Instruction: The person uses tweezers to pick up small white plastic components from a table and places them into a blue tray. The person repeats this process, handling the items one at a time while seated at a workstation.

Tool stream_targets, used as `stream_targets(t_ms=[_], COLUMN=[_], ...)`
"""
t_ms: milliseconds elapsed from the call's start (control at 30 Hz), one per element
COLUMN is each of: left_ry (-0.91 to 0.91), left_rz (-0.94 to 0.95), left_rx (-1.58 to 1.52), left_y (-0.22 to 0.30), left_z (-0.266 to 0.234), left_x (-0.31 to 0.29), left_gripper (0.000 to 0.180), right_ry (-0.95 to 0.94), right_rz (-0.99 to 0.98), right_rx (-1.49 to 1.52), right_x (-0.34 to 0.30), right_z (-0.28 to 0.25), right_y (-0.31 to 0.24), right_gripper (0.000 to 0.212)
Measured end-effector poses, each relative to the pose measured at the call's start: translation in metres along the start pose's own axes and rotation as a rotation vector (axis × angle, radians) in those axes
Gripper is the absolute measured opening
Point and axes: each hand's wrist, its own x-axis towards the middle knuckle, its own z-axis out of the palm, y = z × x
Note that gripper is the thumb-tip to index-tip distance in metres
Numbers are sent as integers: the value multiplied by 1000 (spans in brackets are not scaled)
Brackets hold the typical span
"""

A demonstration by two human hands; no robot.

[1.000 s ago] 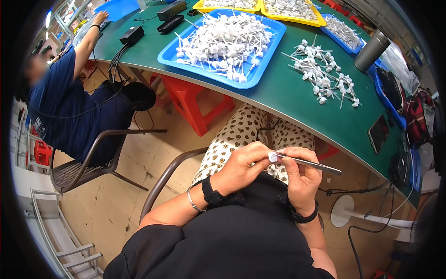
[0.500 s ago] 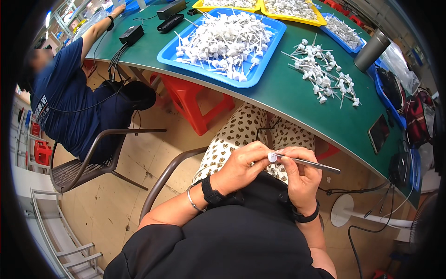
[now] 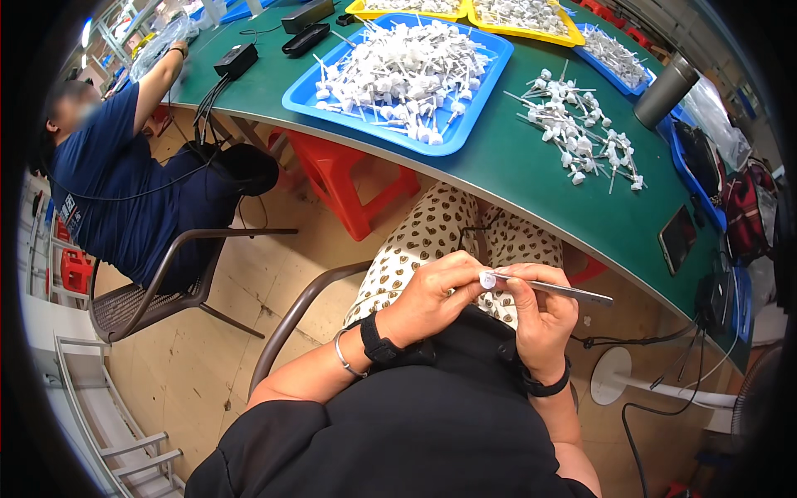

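Observation:
Above my lap, my left hand [image 3: 444, 289] pinches a small white plastic part [image 3: 487, 280] with a round end. My right hand [image 3: 541, 311] is closed on a slim metal tool, perhaps tweezers [image 3: 573, 291], whose tip touches the white part. The tool's back end sticks out to the right past my fingers. On the green table [image 3: 531, 178] ahead stands a blue tray [image 3: 299, 101] heaped with similar white parts on thin stems. A loose pile of white parts [image 3: 573, 124] lies right of that tray.
Yellow trays [image 3: 573, 33] of white parts stand farther back. A grey bottle [image 3: 667, 90], a phone [image 3: 677, 239] and cables are at the right. A red stool [image 3: 336, 178] sits under the table edge. A co-worker [image 3: 124, 183] sits at the left.
My hands stay nearly in place; the metal tool shifts very slightly to the right. The co-worker's arm has drawn back a little toward a clear plastic bag.

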Motion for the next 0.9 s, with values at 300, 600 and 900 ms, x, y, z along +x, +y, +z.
stream_targets(t_ms=[300, 600, 900], left_ry=[-9, -23, -35], left_rz=[71, 84, 84], left_rx=[24, 31, 36], left_y=[-2, -4, -2], left_z=[-1, 0, 2], left_x=[1, 0, 0], left_gripper=[19, 21, 22], right_ry=[12, 14, -8], right_rz=[22, 34, -66], right_rx=[22, -12, -133], right_x=[0, 0, 1], right_z=[1, 0, -1], right_y=[-2, -5, -3], right_gripper=[11, 10, 8])
